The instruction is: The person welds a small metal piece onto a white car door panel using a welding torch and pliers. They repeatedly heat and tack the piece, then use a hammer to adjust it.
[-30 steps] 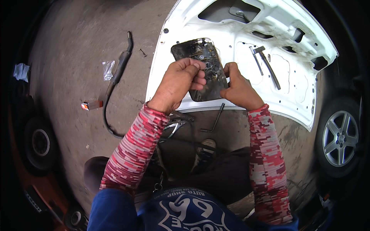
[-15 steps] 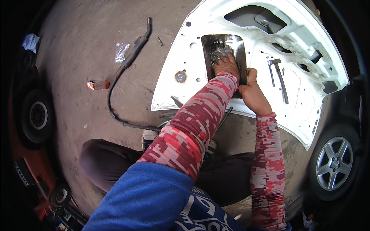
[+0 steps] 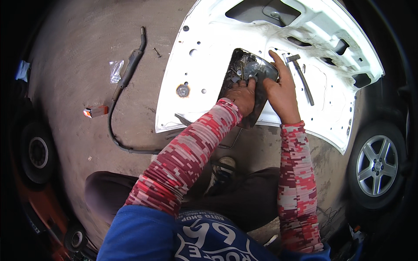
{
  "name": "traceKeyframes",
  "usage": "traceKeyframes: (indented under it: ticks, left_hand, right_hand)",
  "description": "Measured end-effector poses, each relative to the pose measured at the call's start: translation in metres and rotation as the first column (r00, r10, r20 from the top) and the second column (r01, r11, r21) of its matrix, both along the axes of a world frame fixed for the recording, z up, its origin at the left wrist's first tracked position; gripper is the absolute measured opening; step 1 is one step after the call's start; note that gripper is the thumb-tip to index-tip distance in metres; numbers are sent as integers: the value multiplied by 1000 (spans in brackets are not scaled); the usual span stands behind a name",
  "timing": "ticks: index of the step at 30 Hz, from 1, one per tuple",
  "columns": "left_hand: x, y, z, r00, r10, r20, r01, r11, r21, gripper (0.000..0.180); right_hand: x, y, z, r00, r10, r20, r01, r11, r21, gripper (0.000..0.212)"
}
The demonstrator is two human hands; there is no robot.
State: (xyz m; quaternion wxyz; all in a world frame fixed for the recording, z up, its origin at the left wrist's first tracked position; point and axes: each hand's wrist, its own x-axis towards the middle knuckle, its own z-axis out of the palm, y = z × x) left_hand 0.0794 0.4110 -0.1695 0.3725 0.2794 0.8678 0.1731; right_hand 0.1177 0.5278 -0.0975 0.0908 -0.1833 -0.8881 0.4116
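A dark metal tray (image 3: 260, 103) holding a heap of small metal hardware (image 3: 237, 69) sits on a white car body panel (image 3: 209, 65). Inside it, my left hand (image 3: 241, 96) reaches down with its fingers among the pieces, next to a larger grey metallic piece (image 3: 254, 68). Whether the fingers pinch anything is hard to see. My right hand (image 3: 282, 95) grips the tray's right edge between thumb and fingers. Right of that hand, a hammer (image 3: 303, 80) lies on the panel.
On the concrete floor to the left are a welding torch (image 3: 129, 67) with its cable, a clear plastic packet (image 3: 116, 71), a small orange-and-white box (image 3: 95, 111) and a bolt (image 3: 156, 52). Wheels stand at the left (image 3: 38, 152) and right (image 3: 377, 165).
The tray has turned and its near end has shifted left. My left hand has drawn back toward me within it. My right hand has moved higher along the tray's edge.
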Motion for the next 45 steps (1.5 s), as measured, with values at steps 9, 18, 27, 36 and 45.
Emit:
traceKeyframes:
  ticks: [9, 18, 27, 36, 45]
  left_hand:
    - [10, -9, 11, 976, 176, 131, -178, 984, 2, 36]
    - [-3, 23, -36, 728, 682, -69, -657, 724, 210, 81]
    - [-6, 23, -49, 954, 282, 103, -247, 932, -266, 59]
    - [13, 28, -32, 970, 244, 3, -230, 916, -327, 37]
    - [-18, 31, -38, 901, 419, -114, -407, 906, 116, 50]
  right_hand:
    - [-3, 1, 3, 999, 41, -6, -42, 999, -35, 43]
    - [-3, -3, 12, 995, 86, 46, -84, 995, -46, 45]
    - [-3, 0, 5, 997, 76, 9, -75, 996, -47, 42]
    - [-1, 4, 3, 996, 76, 55, -73, 996, -56, 40]
    - [-4, 0, 11, 988, 144, 53, -143, 990, -12, 42]
